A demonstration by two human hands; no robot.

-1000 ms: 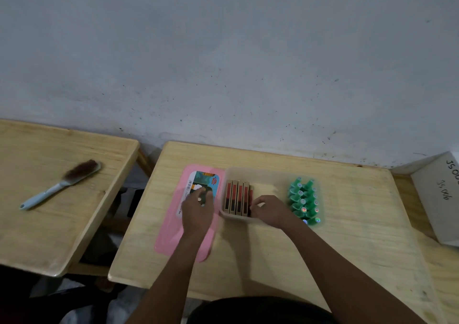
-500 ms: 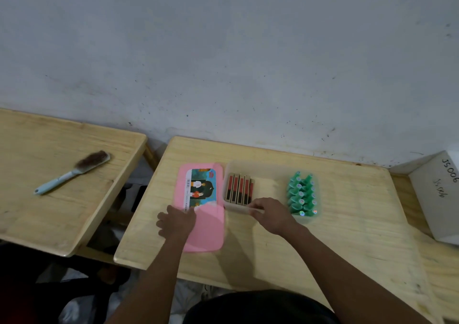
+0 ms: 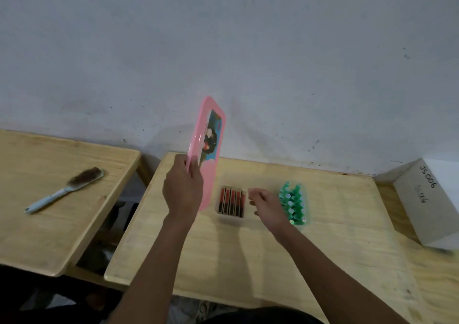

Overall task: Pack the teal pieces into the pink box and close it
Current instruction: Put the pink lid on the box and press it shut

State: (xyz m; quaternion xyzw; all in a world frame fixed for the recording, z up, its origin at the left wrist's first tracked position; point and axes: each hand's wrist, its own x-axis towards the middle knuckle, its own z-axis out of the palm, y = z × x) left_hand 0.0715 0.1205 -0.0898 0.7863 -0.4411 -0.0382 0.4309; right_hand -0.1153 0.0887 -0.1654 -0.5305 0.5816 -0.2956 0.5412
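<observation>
Left hand (image 3: 182,192), centre frame, grips the flat pink plastic lid (image 3: 211,154) by its left edge, thumb & fingers curled round the rim, holding it near upright above the pale wooden table (image 3: 323,249). Right hand (image 3: 267,203) holds nothing, fingers loosely curled, over the clear plastic tray (image 3: 231,220) btwn the red-and-brown sticks (image 3: 232,202) & the teal plastic pieces (image 3: 293,204) at the tray's right end.

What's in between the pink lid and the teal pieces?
In the head view: red sticks in a clear tray, then the right hand, beside the teal pieces. The left hand holds the pink lid upright.
</observation>
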